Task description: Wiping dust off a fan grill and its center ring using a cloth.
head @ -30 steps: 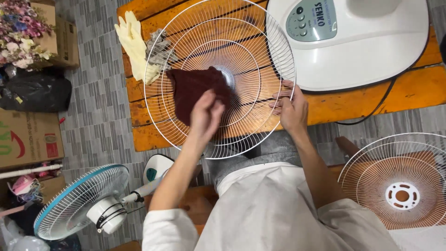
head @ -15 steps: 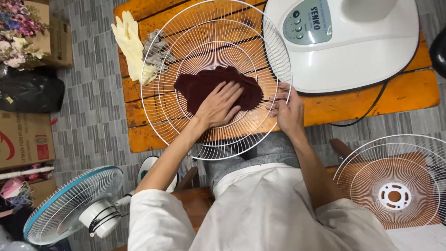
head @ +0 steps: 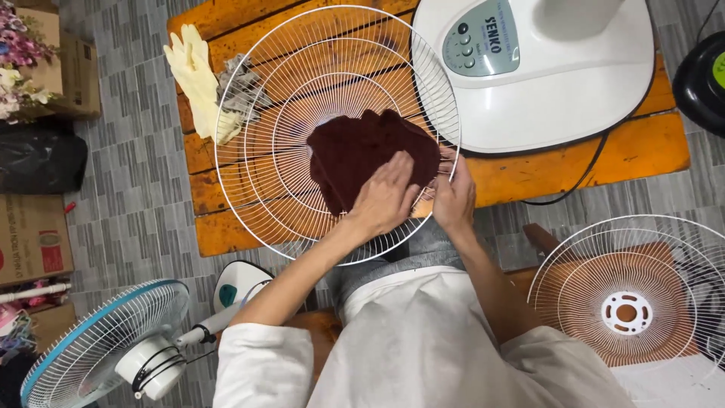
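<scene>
The left hand presses a dark red cloth flat-fingered against the white wire fan guard, near the orange surface's front edge, while the right hand's grip pinches the guard's rim.

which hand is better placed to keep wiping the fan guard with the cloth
Left. The left hand already lies flat on the dark red cloth inside the white fan guard; the right hand grips the rim.
</scene>
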